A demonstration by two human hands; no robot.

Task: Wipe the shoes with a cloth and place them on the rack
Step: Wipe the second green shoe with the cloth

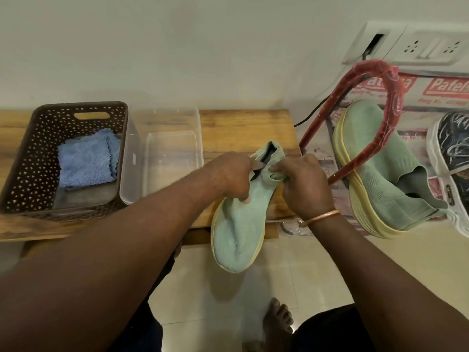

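Left hand point(228, 175) and right hand point(305, 185) both pinch the collar of the green shoe point(238, 235). Its toe overhangs the bench point(243, 128) edge toward 6 o'clock, above open floor. The matching shoe point(380, 174) sits on the red rack point(374, 65) at 3 o'clock, and the blue cloth point(86, 162) lies in the basket point(35, 153) at 9 o'clock.

On the bench point(241, 128) stands a tub point(134, 174). Left of the tub, touching it, a basket point(81, 105) holds a cloth point(86, 163). Right of the tub, the left hand point(228, 176) and right hand point(304, 184) grip a shoe point(241, 229) over the bench's front edge. Farther right of the tub, a rack point(380, 69) carries a second shoe point(380, 174), with a third shoe point(451, 148) beyond.
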